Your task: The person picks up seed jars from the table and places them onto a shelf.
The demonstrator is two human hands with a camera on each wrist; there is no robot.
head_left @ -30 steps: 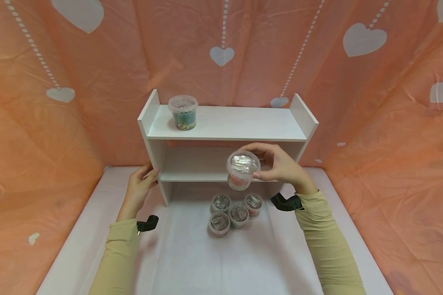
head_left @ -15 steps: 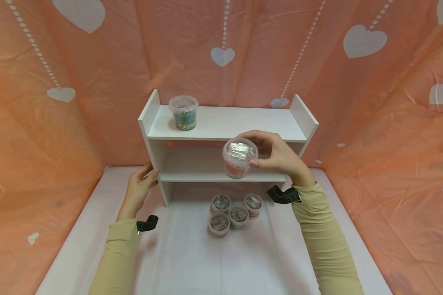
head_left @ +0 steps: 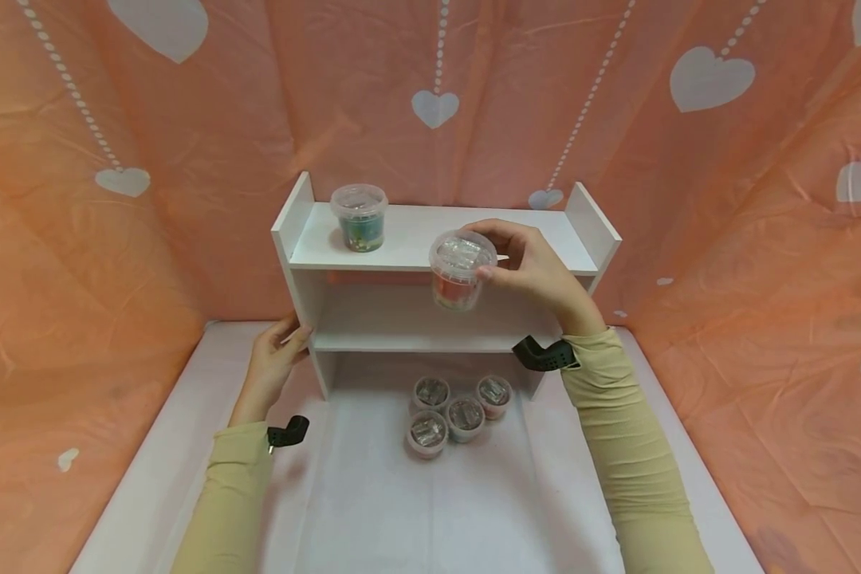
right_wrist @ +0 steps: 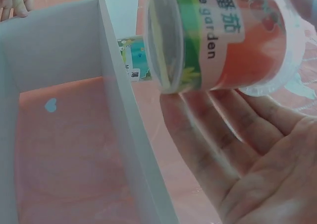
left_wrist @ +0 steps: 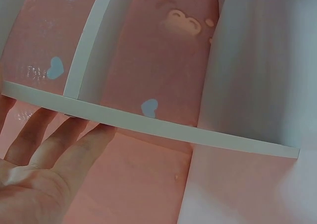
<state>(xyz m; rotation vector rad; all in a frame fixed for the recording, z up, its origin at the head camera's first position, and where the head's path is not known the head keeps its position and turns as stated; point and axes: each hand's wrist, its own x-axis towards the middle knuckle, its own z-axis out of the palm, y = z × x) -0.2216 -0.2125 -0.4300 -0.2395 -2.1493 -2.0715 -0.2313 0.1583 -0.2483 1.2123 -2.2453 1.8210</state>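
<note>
My right hand (head_left: 534, 267) holds a clear lidded plastic tub (head_left: 455, 275) by its side, in front of the upper shelf board. Its label is red and green with the words "little garden" in the right wrist view, where fingers and thumb lie around the tub (right_wrist: 223, 40). My left hand (head_left: 276, 351) grips the left side panel of the white shelf unit (head_left: 430, 341), thumb at the front edge and fingers along the outside (left_wrist: 81, 147). A similar tub with a blue-green label (head_left: 362, 227) stands at the left of the top board.
Several lidded tubs with silvery contents under their lids stand in a cluster on the white tabletop (head_left: 373, 510), among them a front-left tub (head_left: 426, 434). An orange curtain (head_left: 373, 96) with white hearts hangs behind the unit and at both sides.
My right hand has lifted the tub from before the middle board up to the front of the top board, slightly leftward. My left hand stays at the side panel.
</note>
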